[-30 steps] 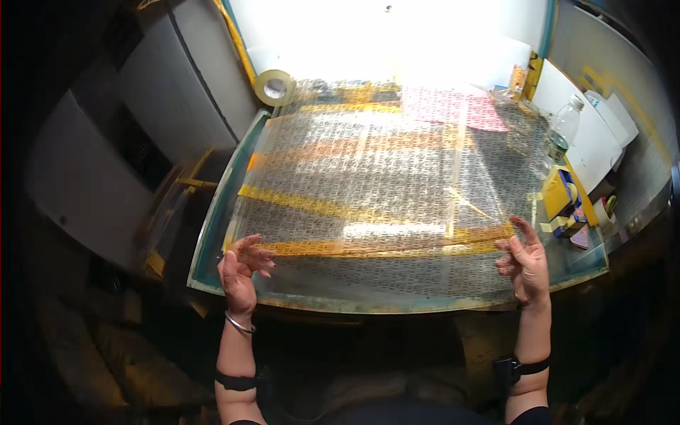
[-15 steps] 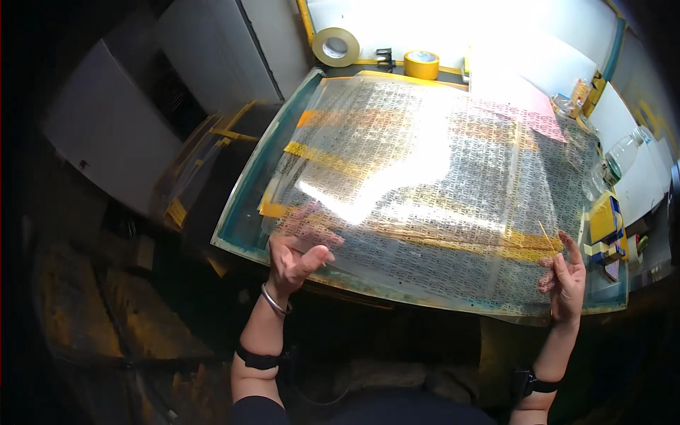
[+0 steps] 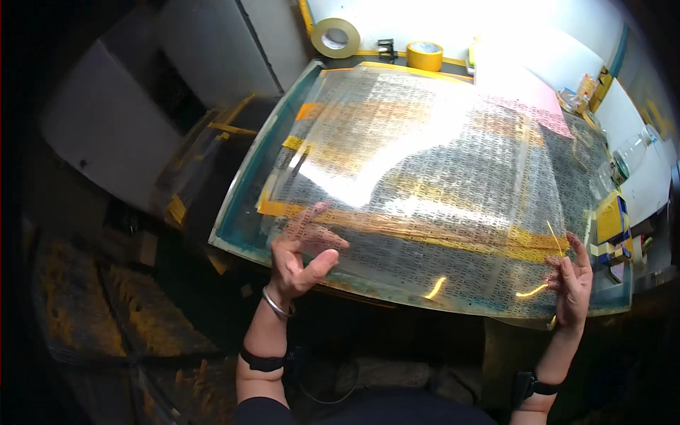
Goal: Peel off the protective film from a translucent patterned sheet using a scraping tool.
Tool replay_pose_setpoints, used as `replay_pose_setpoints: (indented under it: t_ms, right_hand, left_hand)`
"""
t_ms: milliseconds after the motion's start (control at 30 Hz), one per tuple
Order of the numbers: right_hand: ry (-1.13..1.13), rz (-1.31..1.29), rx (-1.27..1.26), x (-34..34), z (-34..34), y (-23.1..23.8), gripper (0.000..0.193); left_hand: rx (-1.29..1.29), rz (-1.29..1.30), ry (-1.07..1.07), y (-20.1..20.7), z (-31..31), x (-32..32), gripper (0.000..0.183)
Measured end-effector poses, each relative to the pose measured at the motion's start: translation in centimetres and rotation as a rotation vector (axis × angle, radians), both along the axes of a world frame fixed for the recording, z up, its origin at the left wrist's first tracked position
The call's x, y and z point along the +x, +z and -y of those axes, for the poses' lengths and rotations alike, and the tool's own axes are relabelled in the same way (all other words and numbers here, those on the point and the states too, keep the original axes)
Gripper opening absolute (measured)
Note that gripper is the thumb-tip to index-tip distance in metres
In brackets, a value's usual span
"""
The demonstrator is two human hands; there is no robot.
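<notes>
At far left, the tabletop [image 3: 248, 188] shows a teal surface with a pale, worn rim. The left hand [image 3: 292, 265], wearing a smooth silver bangle [image 3: 278, 304], holds the near left corner of a large clear sheet [image 3: 439, 191], fingers spread underneath and thumb on the near side. Behind stands a wide beige tape roll [image 3: 347, 42], its core faintly marked, then a small black clip [image 3: 387, 49]. The glossy, flexible sheet spans the middle of the tabletop between both hands, printed with dense rows of tiny dark characters, too small to read; yellow and orange strips show through, and white glare hides part. Beyond it lies a squat yellow tape roll [image 3: 425, 60]; farther right, a pink sheet [image 3: 542, 106] shows similar dark rows. The right hand [image 3: 572, 287] grips the near right edge, thumb over curled fingers. At far right are a yellow-and-blue box [image 3: 610, 218] and a clear plastic bottle [image 3: 632, 150] with a green label.
</notes>
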State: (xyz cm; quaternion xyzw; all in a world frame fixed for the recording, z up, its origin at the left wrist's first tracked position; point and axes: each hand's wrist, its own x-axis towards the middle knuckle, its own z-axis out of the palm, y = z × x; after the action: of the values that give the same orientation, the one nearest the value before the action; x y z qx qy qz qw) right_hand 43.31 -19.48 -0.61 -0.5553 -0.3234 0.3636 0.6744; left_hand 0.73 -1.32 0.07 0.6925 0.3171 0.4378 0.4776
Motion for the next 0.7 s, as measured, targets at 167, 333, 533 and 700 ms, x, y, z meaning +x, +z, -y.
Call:
replay_pose_setpoints:
  t_ms: [167,333,533,700]
  right_hand:
    - [0.023,-0.050,-0.051,-0.5,-0.6,0.8,0.051]
    - [0.107,-0.070,-0.010,-0.5,-0.9,1.2,0.052]
    - [0.127,-0.044,-0.043,-0.5,-0.3,1.2,0.049]
    - [0.155,-0.044,-0.064,-0.6,-0.3,1.6,0.048]
  left_hand:
    - [-0.092,0.053,0.109,-0.1,-0.4,0.5,0.055]
    - [-0.135,-0.012,0.286,0.3,-0.9,1.1,0.038]
    - [-0.144,0.045,0.354,-0.7,-1.5,1.0,0.039]
    - [-0.137,0.071,0.353,-1.0,-2.0,0.5,0.040]
